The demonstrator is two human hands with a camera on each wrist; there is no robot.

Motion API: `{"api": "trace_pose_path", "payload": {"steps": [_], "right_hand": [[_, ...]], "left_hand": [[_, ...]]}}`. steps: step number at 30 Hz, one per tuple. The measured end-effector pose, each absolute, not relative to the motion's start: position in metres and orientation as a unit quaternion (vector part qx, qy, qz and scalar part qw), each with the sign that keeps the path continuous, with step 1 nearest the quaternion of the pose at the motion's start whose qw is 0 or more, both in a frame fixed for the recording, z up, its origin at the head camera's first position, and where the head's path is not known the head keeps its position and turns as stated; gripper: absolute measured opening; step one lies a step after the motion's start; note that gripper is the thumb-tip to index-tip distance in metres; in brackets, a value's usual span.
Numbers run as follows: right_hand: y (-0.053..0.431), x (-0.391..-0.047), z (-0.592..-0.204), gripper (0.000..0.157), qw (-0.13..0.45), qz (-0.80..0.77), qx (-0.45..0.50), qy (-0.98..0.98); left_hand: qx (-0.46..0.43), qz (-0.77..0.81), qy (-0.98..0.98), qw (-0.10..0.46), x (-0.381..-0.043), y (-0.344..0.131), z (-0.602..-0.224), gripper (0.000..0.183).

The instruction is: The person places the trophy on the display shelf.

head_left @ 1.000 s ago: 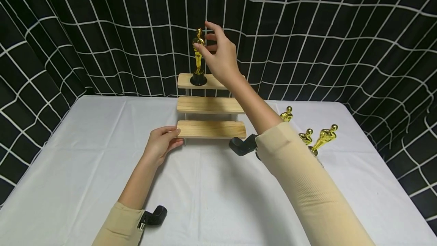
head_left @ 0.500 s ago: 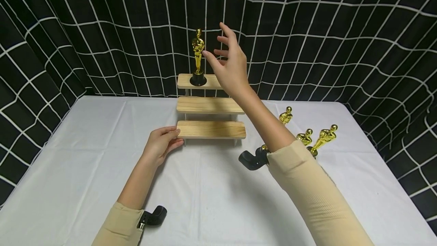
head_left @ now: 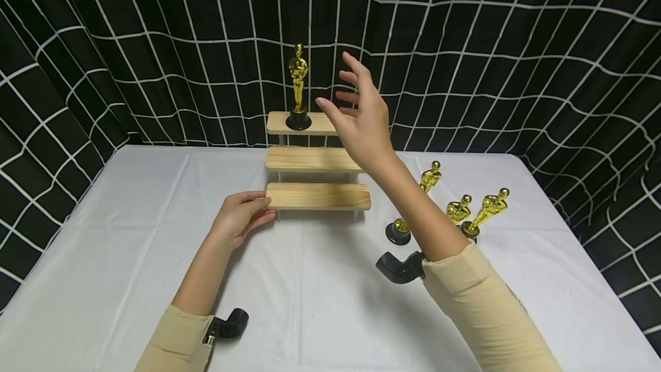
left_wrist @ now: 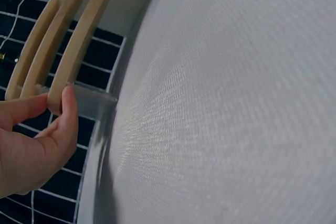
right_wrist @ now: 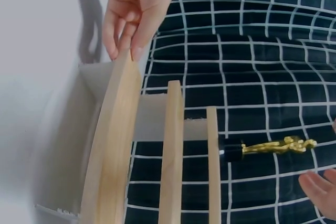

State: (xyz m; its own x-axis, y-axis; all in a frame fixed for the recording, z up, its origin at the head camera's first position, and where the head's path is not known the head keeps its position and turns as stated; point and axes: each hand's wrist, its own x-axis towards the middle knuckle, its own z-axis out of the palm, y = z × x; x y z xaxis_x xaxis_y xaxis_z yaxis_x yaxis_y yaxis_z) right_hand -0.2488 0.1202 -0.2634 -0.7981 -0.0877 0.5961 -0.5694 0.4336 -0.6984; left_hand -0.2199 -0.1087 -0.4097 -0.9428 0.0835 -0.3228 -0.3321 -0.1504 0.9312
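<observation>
A three-step wooden display shelf (head_left: pixel 318 196) stands on the table. My left hand (head_left: pixel 241 218) pinches the left end of its lowest board, thumb on top and fingers beneath; the left wrist view shows the same hold on the board (left_wrist: pixel 73 51). On the top board, toward the left, a gold trophy figurine (head_left: pixel 298 82) with a round black base stands upright. My right hand (head_left: pixel 366 122) hovers to the right of it, fingers spread and holding nothing, and hides the right part of the upper boards. In the right wrist view the figurine (right_wrist: pixel 275 146) is apart from the right fingertips (right_wrist: pixel 313 186).
More gold figurines (head_left: pixel 490 208) stand on the right of the table, partly hidden behind the right forearm. White cloth covers the table (head_left: pixel 129 234). Behind it hangs a black curtain (head_left: pixel 206 27) with a white grid. Black camera mounts (head_left: pixel 400 268) stick out from both wrists.
My right hand has drawn away from the figurine on the top board, moving right and down. The figurine stays standing there. My left hand keeps its hold on the lowest board.
</observation>
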Motion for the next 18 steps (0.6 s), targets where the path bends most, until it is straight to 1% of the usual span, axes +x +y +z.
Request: {"api": "trace_pose_path", "payload": {"steps": [9,18], "right_hand": [[0.129,-0.230,-0.272,0.071,0.236,0.484,0.206,-0.817],[0.143,-0.212,-0.282,0.067,0.243,0.482,0.210,-0.815]], "left_hand": [[-0.091,0.751,0.640,0.136,-0.218,-0.109,-0.409,0.047],[-0.099,0.754,0.634,0.140,-0.219,-0.109,-0.410,0.048]]}}
